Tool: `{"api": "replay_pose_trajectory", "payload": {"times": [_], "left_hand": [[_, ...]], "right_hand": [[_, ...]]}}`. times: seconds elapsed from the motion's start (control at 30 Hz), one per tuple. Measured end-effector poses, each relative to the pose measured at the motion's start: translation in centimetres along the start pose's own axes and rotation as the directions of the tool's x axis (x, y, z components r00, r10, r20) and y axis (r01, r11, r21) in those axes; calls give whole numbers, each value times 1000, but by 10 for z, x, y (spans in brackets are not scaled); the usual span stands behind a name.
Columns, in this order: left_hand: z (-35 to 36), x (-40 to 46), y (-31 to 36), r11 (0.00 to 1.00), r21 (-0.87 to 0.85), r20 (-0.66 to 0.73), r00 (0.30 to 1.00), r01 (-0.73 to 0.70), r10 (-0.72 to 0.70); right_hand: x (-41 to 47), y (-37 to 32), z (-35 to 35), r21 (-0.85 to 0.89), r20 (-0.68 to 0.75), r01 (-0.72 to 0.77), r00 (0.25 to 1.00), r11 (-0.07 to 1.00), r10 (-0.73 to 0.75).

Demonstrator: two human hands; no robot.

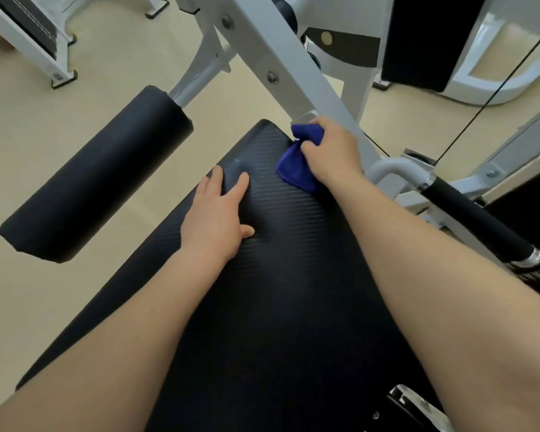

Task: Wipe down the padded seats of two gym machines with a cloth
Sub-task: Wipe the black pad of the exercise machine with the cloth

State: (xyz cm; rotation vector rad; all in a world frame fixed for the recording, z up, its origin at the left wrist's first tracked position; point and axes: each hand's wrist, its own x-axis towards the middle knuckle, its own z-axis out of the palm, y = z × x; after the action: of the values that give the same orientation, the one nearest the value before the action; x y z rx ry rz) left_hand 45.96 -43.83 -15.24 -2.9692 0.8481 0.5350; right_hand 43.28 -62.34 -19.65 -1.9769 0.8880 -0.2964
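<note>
While right hand [331,148] grips cloth [296,166] at seat [278,275] far edge, left hand [219,219] flat

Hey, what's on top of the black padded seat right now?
The left hand rests flat on the padded seat; the right hand grips a blue cloth at its far corner. The seat beneath them is hidden.

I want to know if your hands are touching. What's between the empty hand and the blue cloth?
Only bare black seat. In the head view, the left hand lies flat on it, apart from the cloth that the right hand grips.
</note>
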Motion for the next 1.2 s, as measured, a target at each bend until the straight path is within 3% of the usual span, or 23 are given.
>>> {"api": "replay_pose_trajectory", "payload": {"times": [0.07,0.2,0.3,0.43,0.57,0.73,0.9,0.97,1.07,1.2], "left_hand": [[0,1,-2,1000,-6,-7,1000,-13,13],[-1,-3,2,1000,-21,-5,1000,-12,11],[-1,-10,7,999,29,-81,997,-18,21],[1,-22,23,987,121,-126,985,-102,117],[4,-27,46,983,47,-132,975,-176,181],[16,-36,61,982,11,-88,978,-190,190],[36,-45,79,969,7,-129,960,-249,248],[37,-44,82,971,-43,-135,964,-237,229],[35,-43,85,960,-177,-129,972,-219,198],[40,-51,95,954,-169,-123,966,-246,228]], "right_hand": [[-8,3,-3,-26,6,41,999,999,-41],[-42,41,-35,-330,86,13,996,944,16],[-64,60,-47,-434,80,-4,996,901,43],[-52,56,-37,-327,0,-54,998,944,57],[-60,66,-35,-89,-12,-92,996,992,91],[-84,104,-68,-234,88,-318,934,919,345],[-68,84,-61,-41,130,-205,969,978,209],[-78,97,-66,5,128,-243,962,970,240],[-110,143,-91,-113,153,-404,895,908,418],[-141,183,-113,-211,135,-534,814,819,565]]}}
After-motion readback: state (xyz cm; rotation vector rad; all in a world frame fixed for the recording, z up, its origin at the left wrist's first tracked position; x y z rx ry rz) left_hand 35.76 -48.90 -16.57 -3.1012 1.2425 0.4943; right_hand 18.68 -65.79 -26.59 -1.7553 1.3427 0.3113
